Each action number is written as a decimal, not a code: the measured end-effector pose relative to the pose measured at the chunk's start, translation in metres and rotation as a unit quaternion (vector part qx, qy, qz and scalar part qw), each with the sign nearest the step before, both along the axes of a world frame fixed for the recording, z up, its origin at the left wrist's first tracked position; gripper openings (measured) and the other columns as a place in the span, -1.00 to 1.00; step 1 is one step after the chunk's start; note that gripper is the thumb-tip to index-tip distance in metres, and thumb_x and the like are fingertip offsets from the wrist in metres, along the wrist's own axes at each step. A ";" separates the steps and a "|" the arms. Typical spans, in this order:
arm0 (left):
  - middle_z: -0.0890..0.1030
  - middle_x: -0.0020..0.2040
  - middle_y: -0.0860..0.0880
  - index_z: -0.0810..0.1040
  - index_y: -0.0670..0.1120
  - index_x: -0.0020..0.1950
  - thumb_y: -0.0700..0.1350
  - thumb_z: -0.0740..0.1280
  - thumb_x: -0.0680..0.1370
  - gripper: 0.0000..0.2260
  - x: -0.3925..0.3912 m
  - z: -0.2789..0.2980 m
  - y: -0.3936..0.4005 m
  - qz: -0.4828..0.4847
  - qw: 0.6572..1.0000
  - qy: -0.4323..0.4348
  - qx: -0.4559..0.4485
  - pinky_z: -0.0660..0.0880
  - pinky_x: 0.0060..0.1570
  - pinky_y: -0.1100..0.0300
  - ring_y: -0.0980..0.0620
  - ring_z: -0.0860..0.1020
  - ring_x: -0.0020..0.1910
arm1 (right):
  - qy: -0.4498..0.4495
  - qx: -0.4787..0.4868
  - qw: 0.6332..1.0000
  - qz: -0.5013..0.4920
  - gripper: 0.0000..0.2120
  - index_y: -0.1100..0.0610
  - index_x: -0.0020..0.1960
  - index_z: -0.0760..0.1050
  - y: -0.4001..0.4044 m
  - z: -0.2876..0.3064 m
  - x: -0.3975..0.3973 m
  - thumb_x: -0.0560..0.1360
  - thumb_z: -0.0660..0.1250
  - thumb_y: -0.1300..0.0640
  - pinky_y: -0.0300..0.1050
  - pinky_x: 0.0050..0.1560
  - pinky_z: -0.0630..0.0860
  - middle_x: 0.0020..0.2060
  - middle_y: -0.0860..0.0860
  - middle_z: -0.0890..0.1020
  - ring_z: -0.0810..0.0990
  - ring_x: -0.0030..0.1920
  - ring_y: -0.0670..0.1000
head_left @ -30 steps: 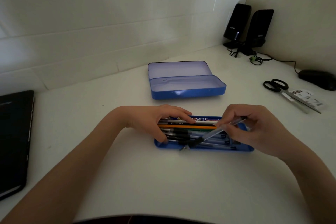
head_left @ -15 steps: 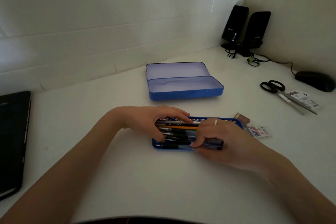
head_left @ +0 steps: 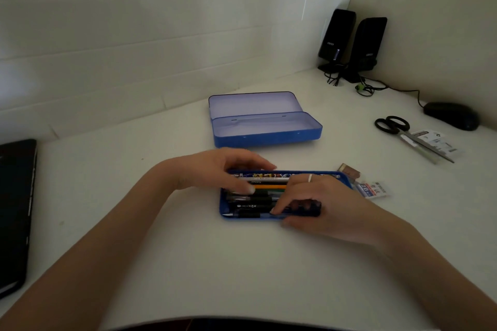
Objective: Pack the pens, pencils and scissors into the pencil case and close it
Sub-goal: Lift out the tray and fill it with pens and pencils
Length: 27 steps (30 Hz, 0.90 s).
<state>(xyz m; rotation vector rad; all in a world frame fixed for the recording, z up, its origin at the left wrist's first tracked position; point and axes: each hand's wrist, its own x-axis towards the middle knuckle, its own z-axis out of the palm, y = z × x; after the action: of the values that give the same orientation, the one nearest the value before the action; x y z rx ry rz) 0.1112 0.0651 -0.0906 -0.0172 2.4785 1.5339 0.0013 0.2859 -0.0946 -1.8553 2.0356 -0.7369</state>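
A shallow blue tray (head_left: 223, 205) lies on the white desk, filled with several pens (head_left: 252, 206) and an orange pencil (head_left: 269, 187) lying side by side. My left hand (head_left: 215, 172) rests on its left half, fingers on the far rim and thumb on the pens. My right hand (head_left: 322, 196) covers the right half, its fingertips pressing a dark pen (head_left: 242, 215) into the front row. The blue pencil case (head_left: 269, 137) stands open and empty behind the tray. Black-handled scissors (head_left: 403, 134) lie at the far right.
Two erasers (head_left: 372, 189) lie just right of the tray. A paper packet (head_left: 435, 140) sits under the scissors. A black mouse (head_left: 451, 115), its cable and two black speakers (head_left: 352, 43) fill the right corner. A black laptop (head_left: 13, 209) lies at the left edge.
My right hand has lowered the clear pen from a tilted hold above the tray down flat into the front row. My left hand has stayed on the tray.
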 end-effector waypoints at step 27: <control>0.63 -0.07 -0.08 0.64 -0.20 0.02 -0.18 0.50 0.37 -0.75 -0.003 -0.011 -0.016 0.396 0.779 0.419 -0.245 0.43 0.07 0.28 0.02 0.55 -0.04 | 0.122 -0.046 0.961 -0.244 -0.79 0.17 -0.25 0.46 -0.029 -0.008 -0.043 0.44 0.38 0.06 -0.34 -0.33 0.27 -0.30 -0.01 0.54 0.46 -0.27 -0.02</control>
<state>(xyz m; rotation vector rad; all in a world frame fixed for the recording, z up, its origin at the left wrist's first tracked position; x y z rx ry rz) 0.1078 0.0495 -0.1017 -0.6910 3.9027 1.1629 -0.0416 0.2567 -0.1025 -1.5605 2.7127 -0.7585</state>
